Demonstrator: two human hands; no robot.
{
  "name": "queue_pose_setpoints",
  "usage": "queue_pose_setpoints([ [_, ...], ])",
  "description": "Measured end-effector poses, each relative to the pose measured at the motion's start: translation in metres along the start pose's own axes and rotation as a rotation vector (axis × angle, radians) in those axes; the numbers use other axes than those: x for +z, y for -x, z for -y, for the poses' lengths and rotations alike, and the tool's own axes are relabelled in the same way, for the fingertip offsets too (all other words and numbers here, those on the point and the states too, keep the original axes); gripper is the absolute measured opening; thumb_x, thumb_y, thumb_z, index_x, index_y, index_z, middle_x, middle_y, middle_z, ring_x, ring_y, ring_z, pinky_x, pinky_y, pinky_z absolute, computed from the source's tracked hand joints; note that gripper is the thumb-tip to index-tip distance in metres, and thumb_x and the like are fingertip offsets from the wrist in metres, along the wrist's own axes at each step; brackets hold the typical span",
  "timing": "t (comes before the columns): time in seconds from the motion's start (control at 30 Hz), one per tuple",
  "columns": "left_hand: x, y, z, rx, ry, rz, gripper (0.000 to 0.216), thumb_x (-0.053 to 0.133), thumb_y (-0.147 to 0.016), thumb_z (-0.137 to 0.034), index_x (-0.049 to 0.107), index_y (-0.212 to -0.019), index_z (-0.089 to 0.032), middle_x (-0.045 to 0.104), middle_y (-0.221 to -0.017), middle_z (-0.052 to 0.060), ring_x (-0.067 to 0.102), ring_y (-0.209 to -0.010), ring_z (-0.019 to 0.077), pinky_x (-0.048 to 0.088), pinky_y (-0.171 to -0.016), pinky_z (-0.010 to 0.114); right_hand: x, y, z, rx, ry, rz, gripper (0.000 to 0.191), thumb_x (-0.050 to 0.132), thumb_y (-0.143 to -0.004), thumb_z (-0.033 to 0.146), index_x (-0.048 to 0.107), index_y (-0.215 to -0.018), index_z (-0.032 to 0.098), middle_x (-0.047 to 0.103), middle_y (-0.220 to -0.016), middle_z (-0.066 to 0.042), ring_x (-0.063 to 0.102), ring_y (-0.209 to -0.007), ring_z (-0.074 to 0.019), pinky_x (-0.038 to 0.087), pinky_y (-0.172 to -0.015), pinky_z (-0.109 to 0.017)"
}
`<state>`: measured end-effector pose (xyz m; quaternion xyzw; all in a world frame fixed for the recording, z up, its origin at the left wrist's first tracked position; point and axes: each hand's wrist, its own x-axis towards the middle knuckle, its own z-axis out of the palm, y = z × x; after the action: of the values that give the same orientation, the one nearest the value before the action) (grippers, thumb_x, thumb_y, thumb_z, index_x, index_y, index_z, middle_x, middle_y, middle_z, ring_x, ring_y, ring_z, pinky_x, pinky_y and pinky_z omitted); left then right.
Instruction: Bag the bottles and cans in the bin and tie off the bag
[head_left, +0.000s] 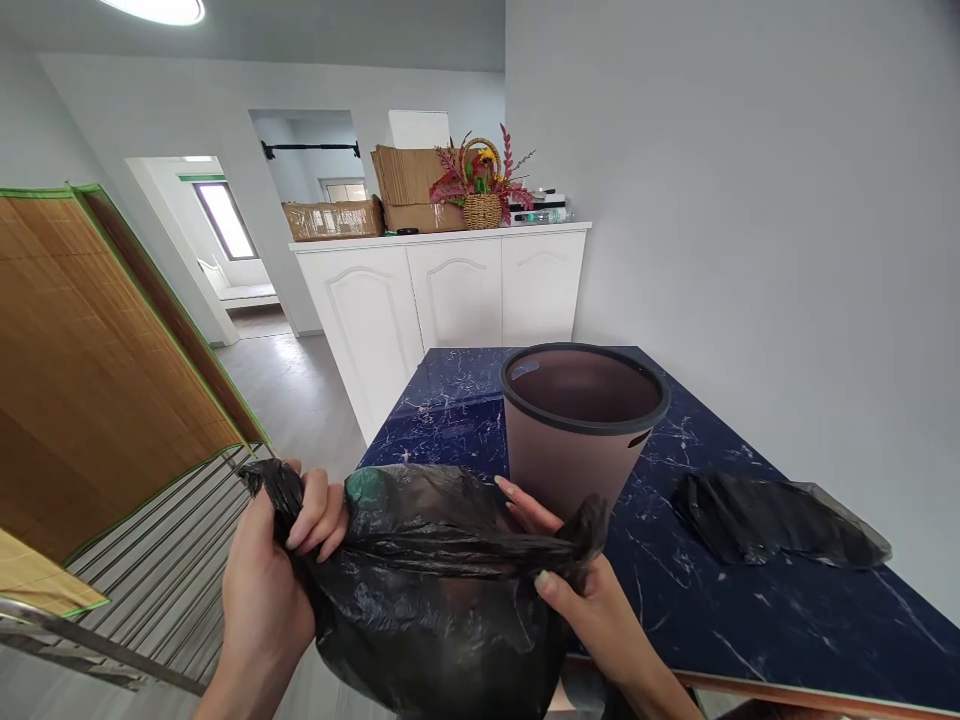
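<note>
- gripping the black plastic bag (pixel 450 640) by its two upper corners, both hands hold it in front of the wastebasket (pixel 562 465), a little to its left.
- left hand (pixel 274 570): closed in a fist around a bunched corner, left of the wastebasket, a crumpled tip poking out above it. it looks firm; that bunch should serve well as a handle.
- right hand (pixel 577 585): closed on the other corner, in front of the wastebasket, thumb on the near side, fingers behind. this pinch looks lighter; pressing with the pads rather than the nails should spare the thin film.
- creased film runs between the hands; an even pull should suit it best.
- something green (pixel 366 490) shows through the film, left of the wastebasket; holding both corners level should steady the contents.
- the bag's lower part sags by the near edge of the blue marble-patterned tabletop (pixel 697 625), in front of the wastebasket; lifting clear would likely avoid snagging.
- a flat bundle of black plastic (pixel 780 520) lies right of the wastebasket, well apart.
- whether bag and wastebasket touch, i cannot tell.
</note>
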<state>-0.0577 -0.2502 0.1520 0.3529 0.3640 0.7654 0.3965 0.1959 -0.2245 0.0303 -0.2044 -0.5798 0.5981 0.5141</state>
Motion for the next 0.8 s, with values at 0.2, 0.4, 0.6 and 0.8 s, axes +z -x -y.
queue_pose_setpoints([
  [0.2, 0.001, 0.000, -0.002, 0.001, -0.028, 0.009, 0.031, 0.068, -0.100, -0.034, 0.051, -0.077, -0.021, 0.022, -0.059, -0.007, 0.012, -0.054, 0.0119, 0.029, -0.041, 0.019, 0.019, -0.027, 0.030, -0.005, 0.077, 0.013, 0.046, 0.047, -0.112, 0.059, 0.064, -0.152, 0.042, 0.045, -0.172, 0.006, 0.035, -0.163, -0.0259, 0.025, -0.137, -0.049],
  [0.4, 0.005, 0.001, -0.003, 0.000, -0.133, 0.056, 0.037, 0.067, -0.099, -0.035, 0.045, -0.072, -0.022, 0.026, -0.056, -0.007, 0.017, -0.052, 0.0114, 0.028, -0.042, 0.021, 0.037, -0.050, 0.051, -0.076, -0.359, 0.120, 0.045, 0.047, -0.113, 0.058, 0.079, -0.104, 0.028, 0.085, -0.107, -0.006, 0.067, -0.136, -0.0253, 0.040, -0.128, -0.050],
  [0.6, 0.009, 0.008, 0.003, 0.087, -0.353, 0.190, 0.039, 0.063, -0.104, -0.050, 0.050, -0.079, -0.023, 0.038, -0.057, -0.005, 0.031, -0.052, 0.0121, 0.032, -0.048, 0.024, 0.056, -0.079, 0.058, -0.003, -0.425, 0.145, 0.044, 0.057, -0.108, 0.060, 0.056, -0.083, 0.025, 0.031, -0.055, 0.012, 0.026, -0.041, -0.0082, 0.043, -0.043, -0.022],
  [0.8, 0.015, 0.009, 0.004, 0.189, -0.683, 0.264, 0.049, 0.056, -0.107, -0.057, 0.051, -0.072, -0.023, 0.047, -0.064, -0.002, 0.040, -0.060, 0.0158, 0.036, -0.056, 0.029, 0.066, -0.078, 0.060, 0.075, 0.159, 0.087, 0.012, 0.054, -0.106, 0.035, 0.061, -0.105, 0.026, 0.052, -0.088, 0.002, 0.047, -0.078, -0.0146, 0.042, -0.071, -0.027],
])
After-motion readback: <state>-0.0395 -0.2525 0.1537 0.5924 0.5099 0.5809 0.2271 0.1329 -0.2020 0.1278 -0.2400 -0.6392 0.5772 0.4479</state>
